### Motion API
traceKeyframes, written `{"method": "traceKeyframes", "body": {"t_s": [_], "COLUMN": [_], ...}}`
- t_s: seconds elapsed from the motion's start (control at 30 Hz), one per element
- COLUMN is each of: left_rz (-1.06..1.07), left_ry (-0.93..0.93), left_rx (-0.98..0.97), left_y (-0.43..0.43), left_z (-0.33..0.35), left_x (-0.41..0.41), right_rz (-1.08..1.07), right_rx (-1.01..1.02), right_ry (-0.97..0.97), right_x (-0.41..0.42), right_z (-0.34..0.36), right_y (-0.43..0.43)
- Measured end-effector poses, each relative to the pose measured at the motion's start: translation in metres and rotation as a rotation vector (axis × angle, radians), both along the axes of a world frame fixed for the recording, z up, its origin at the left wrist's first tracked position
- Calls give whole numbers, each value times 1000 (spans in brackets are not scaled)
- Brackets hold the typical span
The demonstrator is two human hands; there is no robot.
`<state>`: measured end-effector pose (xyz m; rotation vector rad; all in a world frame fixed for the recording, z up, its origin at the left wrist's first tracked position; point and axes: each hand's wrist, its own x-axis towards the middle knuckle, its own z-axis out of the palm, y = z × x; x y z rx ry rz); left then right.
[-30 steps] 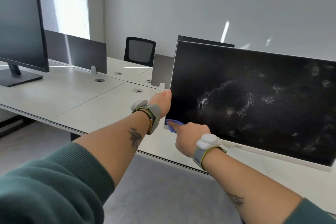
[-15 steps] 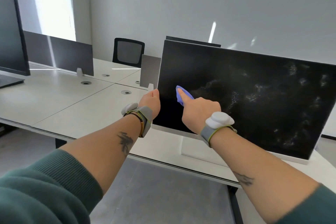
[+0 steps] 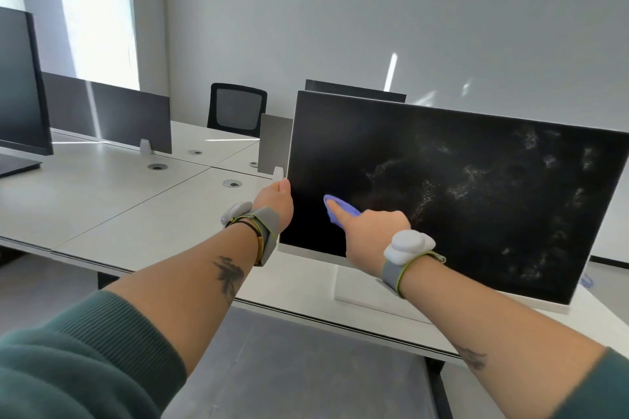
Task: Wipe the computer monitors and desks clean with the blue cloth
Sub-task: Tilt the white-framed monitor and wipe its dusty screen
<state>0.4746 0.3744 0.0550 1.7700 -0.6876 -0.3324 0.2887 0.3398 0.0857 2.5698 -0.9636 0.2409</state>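
Two bare hands work at a wide black flat-screen monitor with a white lower bezel [image 3: 476, 201], which stands tilted on its white rectangular base [image 3: 367, 292] on the pale grey surface [image 3: 136, 207]. The left hand [image 3: 274, 206] takes the screen's left edge in a closed grip, thumb on the front and the other fingers hidden behind the panel. Just to the right of that grip, the right hand [image 3: 371, 235] presses a small crumpled blue cloth [image 3: 340, 211] flat against the glass, the fingers closed over the cloth with one fingertip lying along it; how much cloth is bunched under the palm is hard to tell. Around the cloth the glass looks plain dark, while farther right of it whitish smudges speckle the screen. Both wrists wear grey bands with white pods, and green ribbed sleeves are pushed up the forearms.

Well to the left of the left-hand grip stands a second dark monitor [image 3: 20, 85] at the frame edge, with a dark grey divider panel [image 3: 112, 112] behind the surface. Beyond the held screen, a black mesh-backed chair [image 3: 237, 109] faces a plain grey wall.
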Motion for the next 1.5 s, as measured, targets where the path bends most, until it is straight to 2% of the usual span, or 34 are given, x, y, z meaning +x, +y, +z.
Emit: {"method": "traceKeyframes", "body": {"t_s": [0.07,0.13,0.2,0.27,0.37,0.4,0.5,0.57,0.73,0.77,0.9,0.97,1.07,1.1,1.27,1.4,1.43,1.5], "left_rz": [3,8,4,0,26,27,24,30,34,23,5,8,8,5,-4,-5,-11,-21], "left_ry": [13,13,10,10,20,15,-13,-36,-47,-48,-72,-81,-66,-59,-52,-41,-39,-54], "left_rx": [-3,-2,0,12,15,12,15,8,15,23,46,56,64,61,64,53,61,66], "left_y": [1,2,1,0,-1,-2,-3,-4,-3,-2,0,-1,1,2,0,0,2,4], "left_z": [-3,-4,-4,-3,-5,-5,-6,-5,-5,-4,-1,-1,-1,0,2,4,4,4], "left_x": [1,-1,-2,-2,1,2,2,1,3,2,2,2,3,3,2,3,3,5], "right_rz": [-10,-101,-154,-151,-95,-100,-164,-181,-107,-106,-163,-165,-103,-105,-198,-127,-128,-171], "right_rx": [-7,31,61,47,36,28,15,-1,34,31,8,-4,23,25,3,-13,-16,-40], "right_ry": [-25,-215,-312,-257,-66,-74,-346,-407,-80,-112,-453,-418,-148,-130,-414,-229,-221,-341], "right_x": [-2,-1,-1,1,4,3,-3,-5,3,2,-6,-5,0,-1,-7,5,4,-4], "right_z": [1,18,33,29,6,4,25,33,4,6,35,34,12,10,48,35,30,38], "right_y": [-6,-21,-28,-22,-10,-13,-30,-33,-15,-16,-36,-31,-18,-20,-38,-26,-27,-33]}}
